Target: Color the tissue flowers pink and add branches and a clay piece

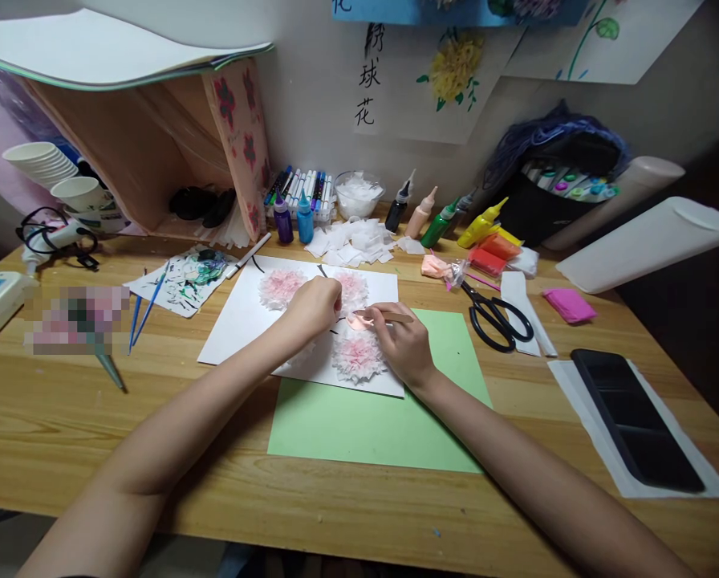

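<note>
A white sheet of paper (pixel 233 329) carries fluffy pink-and-white paper flowers, one of them a flower (pixel 359 357) near the front edge. My left hand (pixel 317 303) is closed above the sheet's middle, fingertips turned down; whatever it may pinch is hidden. Between the thumb and fingers of my right hand (pixel 406 345) is a thin wooden stick (pixel 396 317), its tip pointing left. Beneath that tip, a patch of peach-coloured clay (pixel 359 323) lies among the flowers. A light green sheet (pixel 377 429) sticks out from under the white paper.
Black scissors (pixel 497 321), a pink packet (pixel 569 306) and a black phone (pixel 636 417) lie to the right. Behind the sheet are white paper scraps (pixel 351 241), a bowl (pixel 359 195) and paint bottles. Brushes (pixel 148 309) lie at the left, near a stained paper (pixel 184 277).
</note>
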The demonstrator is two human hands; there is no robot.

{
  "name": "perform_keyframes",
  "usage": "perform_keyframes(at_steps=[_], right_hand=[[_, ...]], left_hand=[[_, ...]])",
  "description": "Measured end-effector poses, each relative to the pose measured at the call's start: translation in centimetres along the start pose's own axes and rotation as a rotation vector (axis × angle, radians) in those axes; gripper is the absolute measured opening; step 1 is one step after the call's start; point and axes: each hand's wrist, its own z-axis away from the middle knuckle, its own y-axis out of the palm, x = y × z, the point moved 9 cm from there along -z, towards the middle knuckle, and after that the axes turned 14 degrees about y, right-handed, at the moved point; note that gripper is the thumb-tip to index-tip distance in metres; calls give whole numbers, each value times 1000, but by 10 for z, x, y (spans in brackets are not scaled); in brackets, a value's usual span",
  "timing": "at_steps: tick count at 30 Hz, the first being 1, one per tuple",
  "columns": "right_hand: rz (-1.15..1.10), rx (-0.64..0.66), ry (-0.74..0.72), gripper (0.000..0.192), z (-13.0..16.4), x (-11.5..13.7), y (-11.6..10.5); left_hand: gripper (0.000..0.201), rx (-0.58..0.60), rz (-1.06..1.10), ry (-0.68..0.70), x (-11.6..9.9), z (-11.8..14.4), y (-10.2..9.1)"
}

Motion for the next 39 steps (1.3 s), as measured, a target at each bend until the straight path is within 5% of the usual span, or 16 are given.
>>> perform_keyframes(at_steps=[6,39], right_hand=[[-13,-34,97,21,-4,-9,-1],[-46,-16,46,19,-2,-6,-1]], left_hand=[[21,12,-7,4,-1,-1,1],[23,24,8,6,3,-2,3]])
